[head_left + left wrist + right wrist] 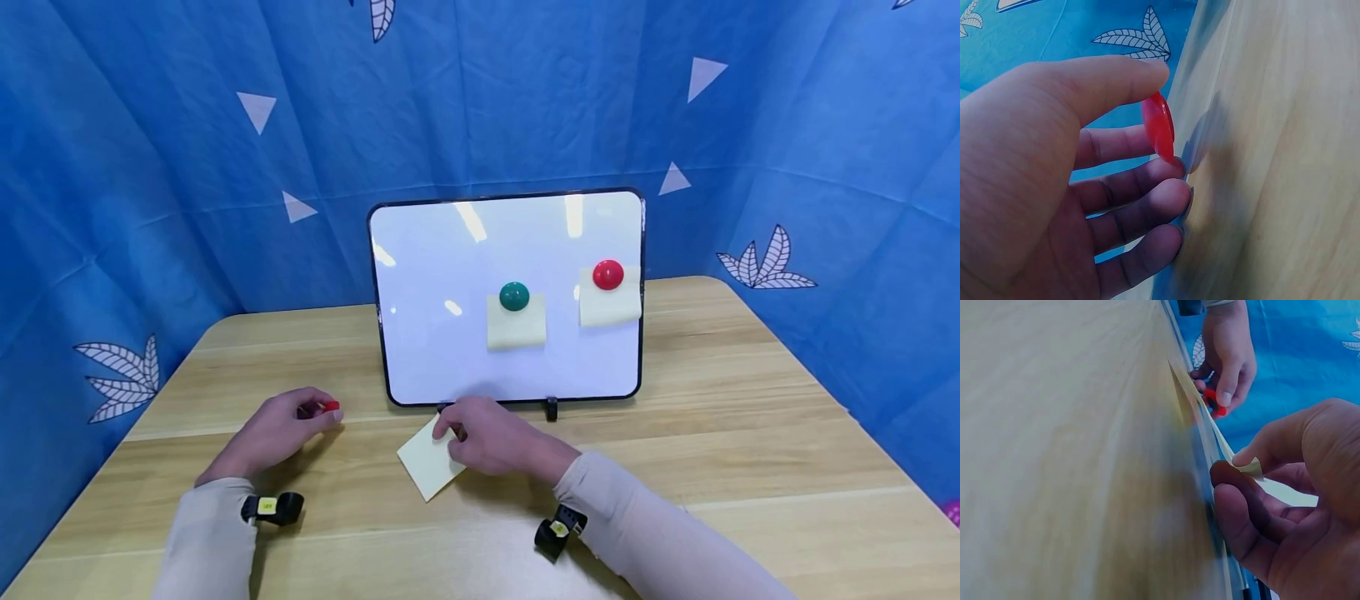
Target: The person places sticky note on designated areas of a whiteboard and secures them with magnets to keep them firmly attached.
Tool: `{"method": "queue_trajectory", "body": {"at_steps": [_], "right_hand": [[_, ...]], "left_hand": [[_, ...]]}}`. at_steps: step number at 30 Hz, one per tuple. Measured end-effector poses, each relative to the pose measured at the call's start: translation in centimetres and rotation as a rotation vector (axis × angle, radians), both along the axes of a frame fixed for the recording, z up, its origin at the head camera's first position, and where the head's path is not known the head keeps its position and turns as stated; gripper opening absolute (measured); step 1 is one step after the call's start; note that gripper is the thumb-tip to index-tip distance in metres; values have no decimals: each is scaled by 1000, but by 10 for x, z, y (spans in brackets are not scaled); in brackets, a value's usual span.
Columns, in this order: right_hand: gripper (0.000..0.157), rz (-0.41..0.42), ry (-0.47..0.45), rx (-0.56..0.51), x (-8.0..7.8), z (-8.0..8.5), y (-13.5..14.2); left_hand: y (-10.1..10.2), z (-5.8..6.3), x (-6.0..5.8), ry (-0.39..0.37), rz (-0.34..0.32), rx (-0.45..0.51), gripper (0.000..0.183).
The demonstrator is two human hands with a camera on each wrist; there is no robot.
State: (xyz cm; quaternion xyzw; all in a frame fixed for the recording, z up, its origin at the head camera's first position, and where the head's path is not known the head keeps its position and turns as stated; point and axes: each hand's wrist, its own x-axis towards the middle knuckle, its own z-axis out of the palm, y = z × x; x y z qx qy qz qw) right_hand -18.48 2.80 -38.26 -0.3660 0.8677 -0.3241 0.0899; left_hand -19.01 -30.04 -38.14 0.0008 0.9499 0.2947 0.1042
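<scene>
Between thumb and fingers, my left hand [288, 425] pinches a round red magnet [1159, 128] a little above the table's left half. My right hand [491, 437] grips a pale yellow sticky note [429, 460] by one edge, in front of the whiteboard. In the right wrist view the edge of that note [1249, 467] curls up between thumb and forefinger. On the whiteboard [442, 350] hang two more pale notes: the middle note [517, 329] under a green magnet [514, 297], the right-hand note [609, 307] under a red magnet [607, 274].
The whiteboard leans upright on small black feet [551, 408] at the back of the wooden table [750, 433]. Blue patterned cloth [465, 100] hangs behind the table and along its sides. Each wrist wears a black camera strap, the left wrist camera [279, 508] lying low over the tabletop.
</scene>
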Motion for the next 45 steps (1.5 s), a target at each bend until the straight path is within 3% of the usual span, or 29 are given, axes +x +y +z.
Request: {"method": "queue_trajectory", "body": {"at_steps": [8,26,40,45], "right_hand": [[21,-27,-46,-7,1,2,-1],[25,-82,-23,-200,2,2,0],[21,-143,134,-297,-4,3,6],[26,-146,171,-334,-5,2,6]], "left_hand": [[1,-2,-2,18,-7,-2,49],[7,-3,-1,37,-5,13,48],[10,-1,-5,41,0,-12,49],[13,1,-4,33,-9,-6,49]]}}
